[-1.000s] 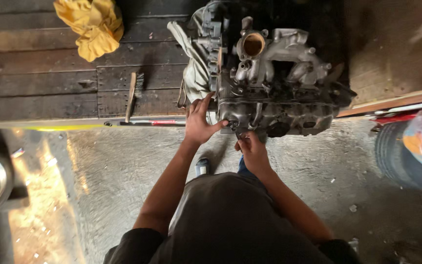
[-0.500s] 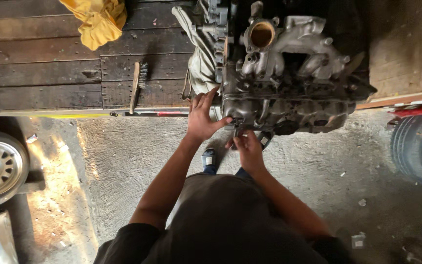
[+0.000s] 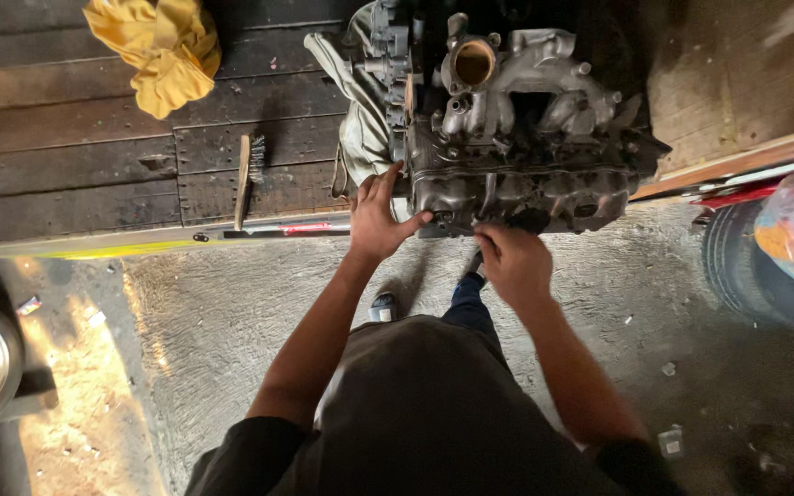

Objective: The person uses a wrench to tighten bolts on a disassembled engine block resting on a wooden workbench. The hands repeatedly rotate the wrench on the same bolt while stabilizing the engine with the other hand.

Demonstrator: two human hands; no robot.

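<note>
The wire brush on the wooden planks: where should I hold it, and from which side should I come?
Probably grip the wire brush by its long wooden handle, at the end near the platform edge, coming from the concrete floor side. The bristled head points away, towards the yellow cloth, and the handle lies flat with bare planks on both sides.

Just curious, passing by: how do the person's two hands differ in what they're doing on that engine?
The left hand lies open, fingers spread, against the engine block's left end; the right hand is curled under its lower front edge, fingertips hidden. The left hand sits higher, nearer the grey cloth. Both touch the engine.
</note>
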